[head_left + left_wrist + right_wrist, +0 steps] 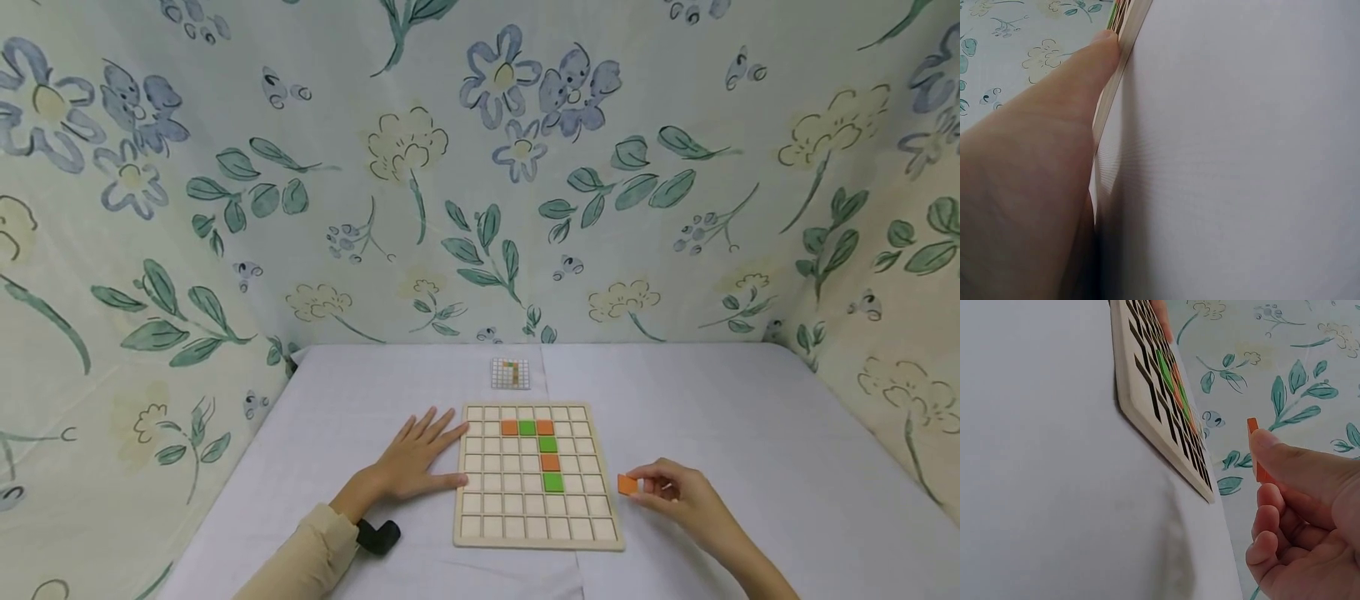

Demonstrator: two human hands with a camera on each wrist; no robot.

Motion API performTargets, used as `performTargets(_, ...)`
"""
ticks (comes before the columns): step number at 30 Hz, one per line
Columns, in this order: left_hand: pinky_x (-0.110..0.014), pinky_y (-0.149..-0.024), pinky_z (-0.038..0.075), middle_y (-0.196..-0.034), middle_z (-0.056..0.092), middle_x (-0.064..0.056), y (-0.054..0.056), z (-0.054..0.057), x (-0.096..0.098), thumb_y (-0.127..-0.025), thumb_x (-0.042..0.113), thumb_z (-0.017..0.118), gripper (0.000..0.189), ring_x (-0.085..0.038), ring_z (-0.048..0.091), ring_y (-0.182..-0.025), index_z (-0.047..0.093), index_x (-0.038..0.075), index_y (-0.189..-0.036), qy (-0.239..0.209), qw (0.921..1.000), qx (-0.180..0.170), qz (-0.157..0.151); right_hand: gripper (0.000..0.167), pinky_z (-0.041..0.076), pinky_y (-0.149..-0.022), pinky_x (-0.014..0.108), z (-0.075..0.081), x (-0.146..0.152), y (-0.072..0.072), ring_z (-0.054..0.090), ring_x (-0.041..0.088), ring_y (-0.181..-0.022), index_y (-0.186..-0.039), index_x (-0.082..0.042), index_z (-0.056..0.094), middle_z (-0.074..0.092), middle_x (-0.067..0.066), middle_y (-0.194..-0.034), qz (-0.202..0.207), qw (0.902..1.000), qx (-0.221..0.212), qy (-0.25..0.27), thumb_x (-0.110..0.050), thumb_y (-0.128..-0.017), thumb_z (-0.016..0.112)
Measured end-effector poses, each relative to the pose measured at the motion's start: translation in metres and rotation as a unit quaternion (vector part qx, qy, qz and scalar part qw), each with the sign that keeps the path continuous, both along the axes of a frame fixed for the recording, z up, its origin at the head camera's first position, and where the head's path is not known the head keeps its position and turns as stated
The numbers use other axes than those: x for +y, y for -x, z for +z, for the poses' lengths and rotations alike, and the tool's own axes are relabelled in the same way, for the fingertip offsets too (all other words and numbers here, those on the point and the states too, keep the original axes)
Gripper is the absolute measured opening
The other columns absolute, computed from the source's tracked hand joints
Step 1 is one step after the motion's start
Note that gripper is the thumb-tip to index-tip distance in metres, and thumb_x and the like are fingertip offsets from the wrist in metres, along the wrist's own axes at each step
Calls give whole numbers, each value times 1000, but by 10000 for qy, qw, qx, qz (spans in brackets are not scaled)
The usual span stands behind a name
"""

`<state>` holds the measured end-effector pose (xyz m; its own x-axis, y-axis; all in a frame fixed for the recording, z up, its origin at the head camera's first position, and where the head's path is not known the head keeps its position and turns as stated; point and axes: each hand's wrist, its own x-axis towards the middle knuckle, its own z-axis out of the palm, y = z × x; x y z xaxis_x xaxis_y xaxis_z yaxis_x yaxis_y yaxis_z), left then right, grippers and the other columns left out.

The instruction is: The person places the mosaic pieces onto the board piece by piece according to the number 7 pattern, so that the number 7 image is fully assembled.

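Note:
A square wooden grid board (513, 504) lies on the table, with several orange and green tiles set in its cells. They form a short row near the top, with alternating colours running down from the row's right end. My left hand (416, 454) rests at the board's left side, fingers spread, the thumb (1100, 53) and a fingertip right at the rim. Off the right edge, my right hand (686, 493) pinches an orange square tile (627, 485) between thumb and fingers. The right wrist view shows this tile (1252, 431) edge-on, held apart from the board.
Behind the board lies a small card (510, 374) printed with a grid and a similar coloured pattern. A black object (378, 538) sits by the left sleeve (318, 546). White cloth (750, 417) covers the table, and floral fabric (480, 208) hangs behind and at the sides.

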<state>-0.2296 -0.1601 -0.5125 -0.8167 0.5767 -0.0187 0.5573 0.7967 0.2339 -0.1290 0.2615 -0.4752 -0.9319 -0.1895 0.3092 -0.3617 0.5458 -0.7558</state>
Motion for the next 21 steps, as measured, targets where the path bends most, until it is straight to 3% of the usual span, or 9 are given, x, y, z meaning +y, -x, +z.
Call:
performTargets(7, -58, -118, 2, -167, 8, -2, 2, 0, 0, -87, 84, 35, 92, -33, 1, -152, 16, 33, -161, -18, 10000, 61, -26, 22, 49, -60, 22, -1, -20, 8, 51, 6, -69, -101, -2, 74, 56, -6, -78, 354, 9988, -339, 94, -9, -81, 82)
performTargets(14, -58, -118, 2, -167, 8, -2, 2, 1, 0, -87, 84, 36, 92, -33, 1, -152, 16, 33, -161, 18, 10000, 38, -14, 24, 51, -60, 23, -5, -36, 11, 52, 6, -70, -103, -2, 74, 58, -5, -79, 783, 9965, -216, 208, -10, -82, 81)
performTargets(21, -57, -118, 0, -167, 7, -1, 1, -1, -1, -87, 85, 34, 92, -32, 0, -152, 16, 34, -161, 31, 10000, 7, 13, 23, 50, -61, 21, -9, -52, 14, 52, 6, -71, -103, -2, 73, 58, -3, -81, 1017, 9923, -622, 325, -12, -83, 80)
